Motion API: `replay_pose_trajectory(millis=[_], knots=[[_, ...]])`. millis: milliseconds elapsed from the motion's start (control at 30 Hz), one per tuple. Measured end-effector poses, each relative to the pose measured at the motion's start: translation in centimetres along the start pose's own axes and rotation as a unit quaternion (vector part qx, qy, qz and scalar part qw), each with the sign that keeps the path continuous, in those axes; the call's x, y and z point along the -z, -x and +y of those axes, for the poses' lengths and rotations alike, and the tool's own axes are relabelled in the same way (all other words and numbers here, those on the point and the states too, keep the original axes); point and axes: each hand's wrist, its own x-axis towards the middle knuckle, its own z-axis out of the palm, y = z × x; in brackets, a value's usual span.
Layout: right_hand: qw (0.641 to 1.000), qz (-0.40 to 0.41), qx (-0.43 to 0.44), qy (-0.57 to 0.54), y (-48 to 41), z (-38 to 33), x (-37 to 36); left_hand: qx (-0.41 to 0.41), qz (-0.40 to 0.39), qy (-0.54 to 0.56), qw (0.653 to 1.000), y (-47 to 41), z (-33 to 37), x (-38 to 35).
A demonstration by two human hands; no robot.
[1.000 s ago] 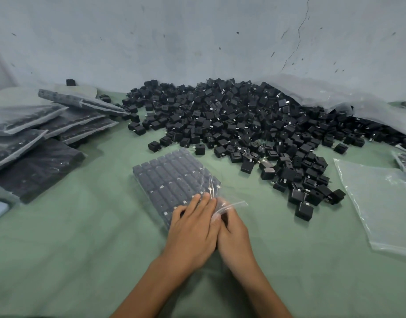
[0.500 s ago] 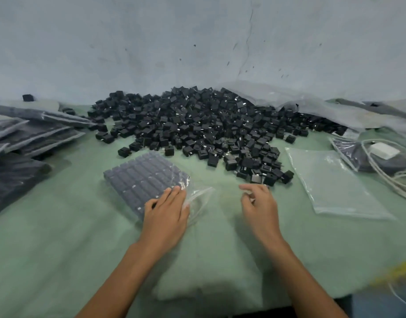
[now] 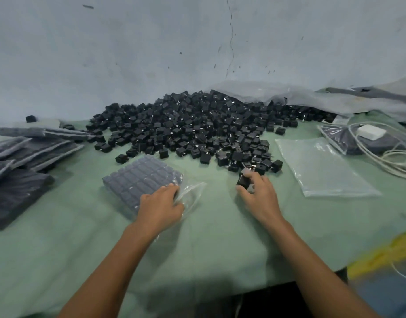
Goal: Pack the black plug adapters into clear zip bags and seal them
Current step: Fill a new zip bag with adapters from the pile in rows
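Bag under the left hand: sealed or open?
Open. The mouth of the zip bag gapes loose beside the left hand, and the right hand grips another black plug adapter.

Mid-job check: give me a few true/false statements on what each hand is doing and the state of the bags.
1. The right hand holds a black plug adapter. True.
2. An empty zip bag lies to the right of that hand. True.
3. The left hand holds the empty zip bag. False: it holds the partly filled zip bag at its mouth.
4. The partly filled zip bag is sealed. False: its mouth gapes open.
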Motion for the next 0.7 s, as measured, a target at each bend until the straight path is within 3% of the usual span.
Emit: replay_pose_trajectory(millis=[133,333,533,700], knots=[[0.987,-0.008,-0.017,-0.160,1.7,-3.1,-1.5,-0.008,-0.001,-0.005,1.000,0.1,0.2,0.3],[0.955,-0.081,-0.033,-0.282,3.5,-8.0,-4.7,0.010,-0.059,-0.023,0.998,-1.1,0.6,2.1],[0.946,-0.065,-0.034,-0.317,3.5,-9.5,-6.3,0.010,-0.134,0.034,0.990,-3.1,0.2,4.4],[0.928,-0.085,-0.066,-0.358,3.7,-8.8,-6.5,-0.002,-0.127,0.064,0.990,-3.3,-0.3,4.6]])
